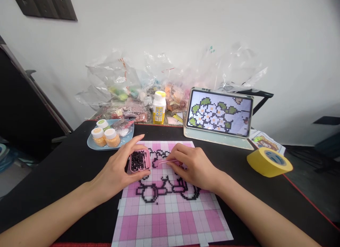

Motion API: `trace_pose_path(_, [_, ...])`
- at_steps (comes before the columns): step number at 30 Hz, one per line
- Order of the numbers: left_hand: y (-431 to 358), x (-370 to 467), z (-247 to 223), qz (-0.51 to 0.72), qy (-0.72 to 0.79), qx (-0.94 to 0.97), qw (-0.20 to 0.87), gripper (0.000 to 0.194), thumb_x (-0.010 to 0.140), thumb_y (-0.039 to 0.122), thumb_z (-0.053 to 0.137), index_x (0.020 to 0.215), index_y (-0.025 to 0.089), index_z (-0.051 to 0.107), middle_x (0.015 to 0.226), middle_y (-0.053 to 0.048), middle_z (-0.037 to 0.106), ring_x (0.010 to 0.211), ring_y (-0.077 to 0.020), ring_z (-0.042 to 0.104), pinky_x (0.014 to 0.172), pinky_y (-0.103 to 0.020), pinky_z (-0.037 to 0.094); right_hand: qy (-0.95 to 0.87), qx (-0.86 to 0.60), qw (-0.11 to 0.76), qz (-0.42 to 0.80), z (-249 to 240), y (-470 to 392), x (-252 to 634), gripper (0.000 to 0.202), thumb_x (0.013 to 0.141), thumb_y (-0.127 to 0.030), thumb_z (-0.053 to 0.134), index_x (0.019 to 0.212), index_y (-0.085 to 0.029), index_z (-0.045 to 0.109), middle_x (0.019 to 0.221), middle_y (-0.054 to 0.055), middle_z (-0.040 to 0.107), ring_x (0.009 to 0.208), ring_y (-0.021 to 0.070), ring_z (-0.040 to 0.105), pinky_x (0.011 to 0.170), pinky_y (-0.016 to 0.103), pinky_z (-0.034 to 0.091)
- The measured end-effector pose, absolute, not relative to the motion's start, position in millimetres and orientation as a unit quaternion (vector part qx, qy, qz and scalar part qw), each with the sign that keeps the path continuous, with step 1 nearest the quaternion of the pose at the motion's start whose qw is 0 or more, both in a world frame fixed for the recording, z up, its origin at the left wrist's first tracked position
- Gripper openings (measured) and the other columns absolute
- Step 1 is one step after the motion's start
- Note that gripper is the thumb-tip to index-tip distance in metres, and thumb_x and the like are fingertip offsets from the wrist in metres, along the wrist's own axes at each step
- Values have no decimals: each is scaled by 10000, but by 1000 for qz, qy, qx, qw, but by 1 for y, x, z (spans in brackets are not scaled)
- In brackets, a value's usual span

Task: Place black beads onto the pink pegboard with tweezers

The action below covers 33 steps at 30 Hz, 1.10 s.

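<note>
I see the board with black beads outlining shapes across its far half; I judge the outlines partly done, their insides unfilled. Over its far left, my left grip pinches a pink box; over its far right, my right grip pinches pink tweezers. Beyond it stands a tablet.

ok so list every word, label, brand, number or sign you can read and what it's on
Nothing is legible.
White bottle: yellow label, print too small and blurred.
Yellow tape roll: dark print in its centre, too blurred.
Clear plastic bag: red marks, unreadable.
</note>
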<state>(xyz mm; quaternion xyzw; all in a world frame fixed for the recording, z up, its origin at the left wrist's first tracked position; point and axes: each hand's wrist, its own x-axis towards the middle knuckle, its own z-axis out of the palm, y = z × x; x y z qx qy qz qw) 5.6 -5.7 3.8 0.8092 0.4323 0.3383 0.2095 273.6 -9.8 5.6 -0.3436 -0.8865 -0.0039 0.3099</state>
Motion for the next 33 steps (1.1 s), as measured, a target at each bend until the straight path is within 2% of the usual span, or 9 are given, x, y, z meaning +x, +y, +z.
trace_pose_path(4, [-6, 6, 4, 336, 420, 817, 209, 821, 851, 580, 740, 1524, 443, 290, 1240, 12, 698, 1141, -259, 674, 1061, -439, 488, -888, -342, 307, -3, 6, -10, 274, 227, 999, -250, 514, 931, -147, 703, 847, 49, 663, 656, 125, 595, 533, 232, 402])
trace_pose_path(9, [-6, 6, 4, 334, 413, 821, 212, 833, 845, 608, 734, 1528, 391, 310, 1237, -23, 703, 1157, -279, 673, 1076, -472, 482, -890, -341, 304, 0, 6, -10, 273, 229, 1001, -253, 508, 933, -155, 704, 849, 46, 666, 661, 122, 601, 543, 231, 415])
trace_pose_path(14, [-5, 5, 2, 330, 402, 825, 222, 846, 837, 619, 734, 1528, 406, 294, 1233, -21, 702, 1161, -279, 674, 1088, -486, 474, -885, -342, 317, -3, 6, -10, 273, 210, 999, -253, 519, 947, -165, 703, 854, 47, 667, 664, 125, 611, 540, 233, 431])
trace_pose_path(21, [-6, 6, 2, 319, 405, 826, 228, 867, 807, 639, 751, 1519, 410, 312, 1221, -6, 721, 1109, -268, 701, 1065, -458, 501, -872, -303, 383, 19, 6, -14, 266, 185, 1012, -215, 514, 1047, -151, 684, 907, 68, 662, 727, 133, 630, 585, 239, 506])
trace_pose_path(33, [-9, 8, 4, 314, 397, 826, 247, 872, 800, 672, 736, 1514, 398, 318, 1238, -37, 710, 1107, -289, 703, 1081, -502, 481, -879, -286, 380, 9, 2, -13, 263, 199, 1030, -204, 483, 1100, -152, 662, 937, 81, 656, 778, 148, 632, 613, 255, 536])
